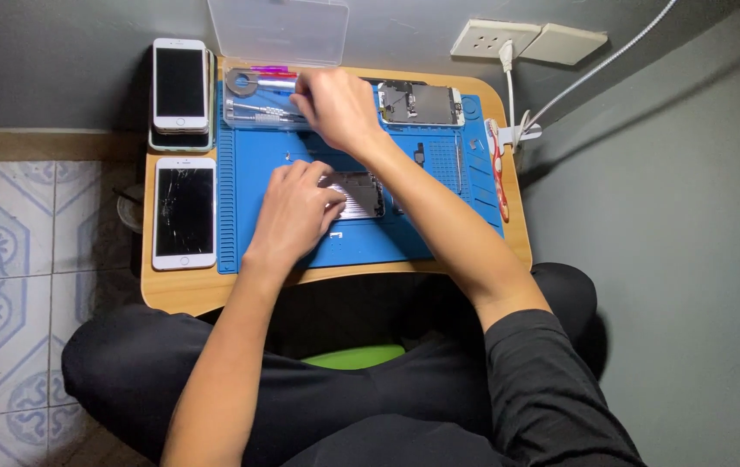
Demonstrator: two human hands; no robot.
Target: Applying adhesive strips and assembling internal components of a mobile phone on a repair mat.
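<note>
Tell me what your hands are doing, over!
Left hand pressing down on opened phone body on blue repair mat. Right hand reaching into clear tool tray at the mat's far edge. Nothing between them.

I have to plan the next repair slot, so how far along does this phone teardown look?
Done: the screen assembly lies detached at the mat's top edge. In hand: the left hand steadies the opened phone body, while the right hand reaches to the clear tool tray. Left: the body is still open, and a cracked white phone waits beside the mat, untouched.
</note>
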